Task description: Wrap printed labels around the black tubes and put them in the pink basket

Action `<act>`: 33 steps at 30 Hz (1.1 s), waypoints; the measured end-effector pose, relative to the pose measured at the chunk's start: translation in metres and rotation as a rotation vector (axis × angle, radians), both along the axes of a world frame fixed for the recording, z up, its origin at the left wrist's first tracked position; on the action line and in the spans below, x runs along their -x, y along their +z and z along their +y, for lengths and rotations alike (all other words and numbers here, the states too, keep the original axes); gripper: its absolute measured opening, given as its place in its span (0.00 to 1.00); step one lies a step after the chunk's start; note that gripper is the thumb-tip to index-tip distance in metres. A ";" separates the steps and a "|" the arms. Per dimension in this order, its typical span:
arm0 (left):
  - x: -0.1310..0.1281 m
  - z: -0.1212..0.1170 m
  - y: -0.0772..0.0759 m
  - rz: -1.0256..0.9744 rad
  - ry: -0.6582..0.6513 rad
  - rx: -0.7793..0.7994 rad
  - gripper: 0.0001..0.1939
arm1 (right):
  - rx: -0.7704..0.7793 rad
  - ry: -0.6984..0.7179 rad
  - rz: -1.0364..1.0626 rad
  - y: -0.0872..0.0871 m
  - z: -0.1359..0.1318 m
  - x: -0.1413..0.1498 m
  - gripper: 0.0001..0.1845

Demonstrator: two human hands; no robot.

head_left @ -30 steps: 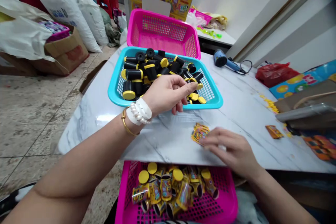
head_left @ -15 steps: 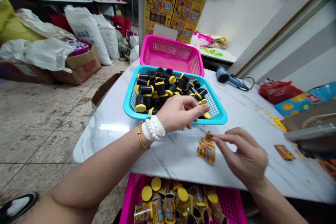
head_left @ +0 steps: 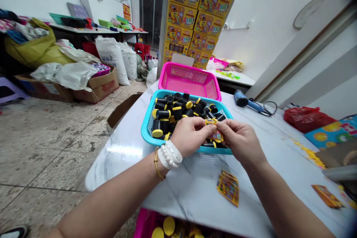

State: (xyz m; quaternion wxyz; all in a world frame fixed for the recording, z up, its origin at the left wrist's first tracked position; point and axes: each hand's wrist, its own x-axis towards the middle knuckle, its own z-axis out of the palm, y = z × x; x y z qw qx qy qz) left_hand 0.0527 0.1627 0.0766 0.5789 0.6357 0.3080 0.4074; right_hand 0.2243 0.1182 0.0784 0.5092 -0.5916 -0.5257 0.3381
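Over the near edge of the turquoise basket (head_left: 147, 117), my left hand (head_left: 189, 134) and my right hand (head_left: 242, 141) meet at their fingertips. Both are pinched on one small yellow printed label (head_left: 216, 135), partly hidden by the fingers. Black cups with yellow ends (head_left: 161, 114) fill the basket beneath them in a loose heap. A small fanned stack of the same yellow printed labels (head_left: 228, 187) lies on the marble-patterned table, below my right hand. A white band, pearl bracelet and gold bangle circle my left wrist.
Behind the turquoise basket stands a pink basket (head_left: 192, 83). Below the table's near edge, another pink basket (head_left: 143, 223) holds yellow-capped cups. A blue heat gun or dryer (head_left: 241, 98), a red bag (head_left: 304, 119) and more labels (head_left: 327, 196) are at right. Yellow printed boxes (head_left: 184, 15) are stacked behind.
My right hand has moved up from the label stack to my left hand, bringing a label. Both hands now grip it. The view has tilted upward.
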 end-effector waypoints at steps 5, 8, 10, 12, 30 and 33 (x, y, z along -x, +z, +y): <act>-0.005 -0.010 -0.003 -0.094 0.185 -0.057 0.14 | -0.144 -0.211 -0.020 -0.018 -0.003 -0.002 0.24; -0.007 -0.015 -0.004 -0.125 0.190 -0.076 0.15 | -0.230 -0.249 -0.152 -0.021 -0.005 -0.002 0.23; -0.008 -0.017 -0.005 -0.147 0.215 -0.097 0.15 | -0.286 -0.275 -0.230 -0.020 -0.006 -0.002 0.23; -0.008 -0.017 -0.007 -0.144 0.245 -0.143 0.13 | -0.331 -0.290 -0.290 -0.019 -0.007 -0.002 0.22; -0.002 -0.004 0.001 -0.169 0.052 0.322 0.10 | -0.220 -0.066 -0.621 -0.011 0.005 -0.032 0.21; 0.000 0.001 0.002 -0.176 -0.009 0.395 0.08 | 0.059 -0.016 -0.969 -0.008 0.013 -0.051 0.15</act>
